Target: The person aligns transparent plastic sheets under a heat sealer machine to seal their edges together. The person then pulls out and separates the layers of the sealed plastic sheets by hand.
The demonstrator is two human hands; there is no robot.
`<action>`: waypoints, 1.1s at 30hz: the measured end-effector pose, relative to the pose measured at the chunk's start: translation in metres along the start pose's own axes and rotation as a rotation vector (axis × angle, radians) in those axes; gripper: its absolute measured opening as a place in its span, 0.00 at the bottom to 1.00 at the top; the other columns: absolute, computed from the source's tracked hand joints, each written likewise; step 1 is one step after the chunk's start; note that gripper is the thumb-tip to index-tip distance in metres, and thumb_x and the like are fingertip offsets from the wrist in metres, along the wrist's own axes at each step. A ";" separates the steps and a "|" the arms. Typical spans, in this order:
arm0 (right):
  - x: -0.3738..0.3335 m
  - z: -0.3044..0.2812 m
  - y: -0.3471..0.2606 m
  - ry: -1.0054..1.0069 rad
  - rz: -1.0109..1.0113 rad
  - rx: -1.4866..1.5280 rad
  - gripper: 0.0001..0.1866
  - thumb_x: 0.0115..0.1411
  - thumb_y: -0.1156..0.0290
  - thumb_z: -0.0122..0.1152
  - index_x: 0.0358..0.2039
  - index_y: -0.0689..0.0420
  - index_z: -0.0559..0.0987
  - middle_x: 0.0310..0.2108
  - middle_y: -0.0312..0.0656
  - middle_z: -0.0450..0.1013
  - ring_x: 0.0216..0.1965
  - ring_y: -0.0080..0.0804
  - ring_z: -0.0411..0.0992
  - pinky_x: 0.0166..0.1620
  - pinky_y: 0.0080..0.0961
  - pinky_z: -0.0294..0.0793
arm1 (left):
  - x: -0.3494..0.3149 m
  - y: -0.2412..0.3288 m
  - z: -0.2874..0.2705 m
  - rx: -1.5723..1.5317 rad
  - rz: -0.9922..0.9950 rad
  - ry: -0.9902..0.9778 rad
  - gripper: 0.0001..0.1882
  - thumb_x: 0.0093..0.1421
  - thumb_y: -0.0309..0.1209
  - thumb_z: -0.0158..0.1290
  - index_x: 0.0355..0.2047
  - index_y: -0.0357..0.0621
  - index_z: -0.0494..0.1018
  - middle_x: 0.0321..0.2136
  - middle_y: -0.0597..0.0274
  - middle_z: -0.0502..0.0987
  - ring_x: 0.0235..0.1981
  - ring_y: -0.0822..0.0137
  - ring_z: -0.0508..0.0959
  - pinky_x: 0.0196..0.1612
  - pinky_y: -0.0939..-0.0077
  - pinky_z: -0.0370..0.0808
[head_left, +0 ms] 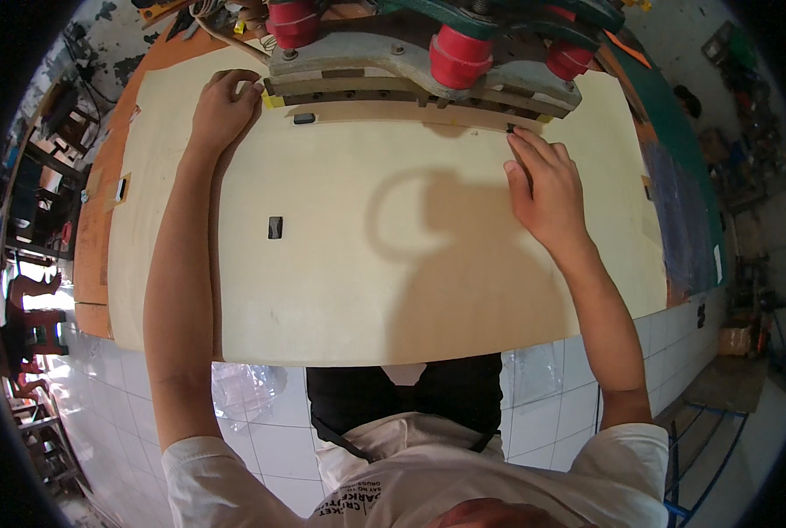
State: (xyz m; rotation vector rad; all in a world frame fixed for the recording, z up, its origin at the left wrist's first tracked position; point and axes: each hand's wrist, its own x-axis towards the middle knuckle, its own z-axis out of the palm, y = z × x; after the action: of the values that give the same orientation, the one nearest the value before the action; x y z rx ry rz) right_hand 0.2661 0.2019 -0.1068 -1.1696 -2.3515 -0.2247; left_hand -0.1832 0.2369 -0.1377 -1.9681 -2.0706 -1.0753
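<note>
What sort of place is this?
Probably a small workshop. A heavy machine with red parts sits at the far side of a wooden table, a broad pale sheet covers much of the tabletop, and clutter lines the left side.

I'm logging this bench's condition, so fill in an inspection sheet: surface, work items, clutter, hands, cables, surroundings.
Surface: cream sheet over a wooden tabletop.
Work items: red-and-grey machine at the far side; small black block near it; second black block farther down the sheet; dark piece near the machine's right end.
Clutter: clear plastic on the tiled floor.
Hands: left hand curled, grip unclear; right hand open, fingertips at the dark piece.
Cables: tan cord, upper left.
Surroundings: brown box at right.
</note>
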 end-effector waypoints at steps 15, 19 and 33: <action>0.000 -0.001 -0.001 0.013 0.050 0.069 0.17 0.55 0.71 0.57 0.45 0.63 0.77 0.50 0.45 0.73 0.43 0.44 0.70 0.48 0.36 0.69 | 0.000 0.005 -0.002 0.017 -0.018 0.006 0.17 0.58 0.42 0.50 0.43 0.48 0.77 0.44 0.50 0.74 0.43 0.52 0.75 0.48 0.63 0.71; -0.001 -0.001 -0.001 0.011 0.058 0.070 0.16 0.55 0.71 0.58 0.45 0.61 0.77 0.50 0.44 0.73 0.44 0.42 0.70 0.48 0.36 0.69 | 0.001 -0.003 0.002 0.001 -0.003 0.014 0.17 0.58 0.42 0.50 0.42 0.49 0.78 0.45 0.50 0.74 0.43 0.51 0.76 0.48 0.62 0.71; 0.003 -0.008 -0.022 -0.162 -0.043 0.310 0.20 0.58 0.68 0.58 0.50 0.62 0.75 0.53 0.48 0.71 0.55 0.44 0.67 0.58 0.33 0.65 | -0.003 0.007 0.003 0.039 -0.079 -0.003 0.16 0.54 0.42 0.51 0.40 0.53 0.79 0.45 0.54 0.74 0.51 0.52 0.71 0.53 0.59 0.68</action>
State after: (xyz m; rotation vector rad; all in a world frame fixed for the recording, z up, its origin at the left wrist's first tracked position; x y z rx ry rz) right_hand 0.2503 0.1873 -0.0969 -1.0194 -2.4410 0.2223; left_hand -0.1753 0.2355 -0.1386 -1.8860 -2.1709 -1.0384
